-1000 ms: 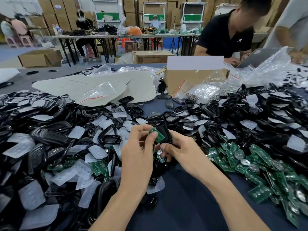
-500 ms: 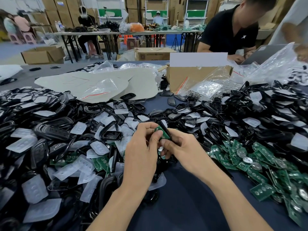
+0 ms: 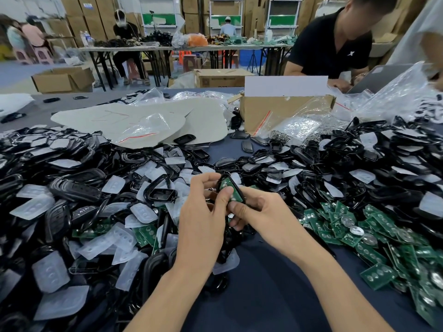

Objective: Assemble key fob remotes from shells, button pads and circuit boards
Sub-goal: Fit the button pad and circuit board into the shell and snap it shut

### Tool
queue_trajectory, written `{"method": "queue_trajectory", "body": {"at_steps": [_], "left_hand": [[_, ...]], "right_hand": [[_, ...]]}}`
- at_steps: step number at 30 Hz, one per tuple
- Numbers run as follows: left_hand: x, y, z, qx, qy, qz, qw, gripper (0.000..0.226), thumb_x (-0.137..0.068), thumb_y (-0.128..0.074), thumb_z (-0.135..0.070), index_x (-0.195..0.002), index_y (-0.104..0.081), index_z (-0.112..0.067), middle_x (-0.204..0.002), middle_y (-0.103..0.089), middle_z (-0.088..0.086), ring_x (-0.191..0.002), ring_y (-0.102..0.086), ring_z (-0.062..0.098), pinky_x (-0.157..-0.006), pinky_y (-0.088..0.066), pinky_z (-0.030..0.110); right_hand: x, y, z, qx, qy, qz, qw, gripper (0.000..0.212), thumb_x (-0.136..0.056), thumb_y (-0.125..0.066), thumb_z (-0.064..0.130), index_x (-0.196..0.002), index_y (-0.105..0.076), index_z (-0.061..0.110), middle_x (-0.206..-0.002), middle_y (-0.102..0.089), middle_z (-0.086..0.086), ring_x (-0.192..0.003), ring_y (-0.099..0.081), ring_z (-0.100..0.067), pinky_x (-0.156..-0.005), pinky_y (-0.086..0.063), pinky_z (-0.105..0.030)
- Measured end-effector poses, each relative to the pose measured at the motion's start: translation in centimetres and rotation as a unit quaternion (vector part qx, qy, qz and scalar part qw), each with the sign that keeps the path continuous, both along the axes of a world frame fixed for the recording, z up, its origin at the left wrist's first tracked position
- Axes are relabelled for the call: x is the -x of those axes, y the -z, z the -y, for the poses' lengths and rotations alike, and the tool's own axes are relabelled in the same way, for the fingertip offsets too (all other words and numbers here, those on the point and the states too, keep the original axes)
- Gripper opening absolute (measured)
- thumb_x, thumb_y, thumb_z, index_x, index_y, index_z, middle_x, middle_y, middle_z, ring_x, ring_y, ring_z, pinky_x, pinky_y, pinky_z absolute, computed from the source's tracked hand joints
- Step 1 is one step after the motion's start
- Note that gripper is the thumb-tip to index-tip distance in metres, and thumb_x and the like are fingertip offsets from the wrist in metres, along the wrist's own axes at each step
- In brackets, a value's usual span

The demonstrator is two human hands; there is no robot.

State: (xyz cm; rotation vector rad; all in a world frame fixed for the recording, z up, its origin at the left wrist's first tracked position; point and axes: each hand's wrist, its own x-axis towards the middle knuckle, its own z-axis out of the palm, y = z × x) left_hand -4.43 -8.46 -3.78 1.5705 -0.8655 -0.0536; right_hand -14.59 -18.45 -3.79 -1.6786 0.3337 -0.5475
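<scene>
Both left hand (image 3: 203, 219) and right hand (image 3: 266, 216) pinch a black plastic shell (image 3: 240, 194); its green circuit board (image 3: 227, 184) points lengthwise away, under the left thumb.

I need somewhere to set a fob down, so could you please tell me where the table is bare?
Bare blue cloth lies nearest you, between the shells and pads on the left and the circuit boards on the right. A narrow strip lies before the white sheets. Elsewhere is crowded.
</scene>
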Motion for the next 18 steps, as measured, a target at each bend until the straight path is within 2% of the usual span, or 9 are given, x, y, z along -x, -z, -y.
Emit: {"method": "queue_trajectory", "body": {"at_steps": [5,9,11,14,16,18], "left_hand": [[-0.2,-0.2,0.1,-0.002,0.024,-0.063,0.998,0.03,-0.093,-0.067,-0.032,-0.102,-0.057,-0.059,-0.101,-0.061,-0.034,-0.084,-0.066,0.003,-0.074,-0.051,0.021],[-0.3,-0.4,-0.1,0.018,0.051,-0.092,0.994,0.019,-0.093,-0.069,-0.027,-0.1,-0.064,-0.043,-0.093,-0.068,-0.019,-0.078,-0.068,0.01,-0.074,-0.055,0.029],[-0.4,-0.6,-0.3,0.026,0.058,-0.091,0.994,0.014,-0.093,-0.07,-0.026,-0.098,-0.064,-0.037,-0.093,-0.07,-0.011,-0.081,-0.067,0.006,-0.075,-0.054,0.025],[-0.3,-1.1,-0.8,0.02,0.073,-0.096,0.993,0.012,-0.093,-0.069,-0.025,-0.097,-0.064,-0.035,-0.093,-0.071,-0.011,-0.085,-0.067,0.006,-0.075,-0.055,0.022],[-0.6,-1.6,-1.7,-0.008,0.093,-0.08,0.992,0.012,-0.095,-0.066,-0.025,-0.101,-0.064,-0.034,-0.091,-0.071,-0.011,-0.083,-0.068,0.006,-0.072,-0.053,0.018],[-1.5,-2.4,-3.0,-0.05,0.103,-0.02,0.993,0.015,-0.096,-0.064,-0.025,-0.106,-0.064,-0.036,-0.093,-0.069,-0.015,-0.085,-0.067,0.003,-0.072,-0.05,0.012]], "right_hand": [[0.1,-0.1,0.1,-0.004,0.005,0.002,1.0,0.026,-0.101,-0.059,0.016,-0.111,-0.074,0.034,-0.09,-0.076,-0.003,-0.073,-0.069,-0.013,-0.068,-0.055,-0.023],[-0.1,0.0,0.1,0.0,0.014,0.014,1.0,0.02,-0.1,-0.059,0.025,-0.108,-0.074,0.036,-0.09,-0.075,-0.002,-0.074,-0.069,-0.013,-0.067,-0.056,-0.024],[-0.1,0.0,0.1,0.013,0.028,0.02,0.999,0.019,-0.1,-0.061,0.025,-0.105,-0.075,0.037,-0.091,-0.075,0.001,-0.076,-0.069,-0.012,-0.068,-0.057,-0.025],[-0.1,0.0,-0.2,0.038,0.044,0.024,0.998,0.016,-0.1,-0.062,0.028,-0.106,-0.075,0.036,-0.093,-0.075,0.011,-0.085,-0.071,-0.006,-0.073,-0.057,-0.024],[-0.2,0.0,-0.6,0.042,0.042,0.031,0.998,0.016,-0.101,-0.061,0.026,-0.108,-0.074,0.031,-0.096,-0.076,0.007,-0.09,-0.072,-0.007,-0.075,-0.057,-0.023],[-0.6,-0.2,-1.0,0.029,0.046,0.045,0.998,0.015,-0.102,-0.06,0.02,-0.109,-0.073,0.023,-0.095,-0.077,-0.001,-0.086,-0.072,-0.012,-0.073,-0.057,-0.025]]}}
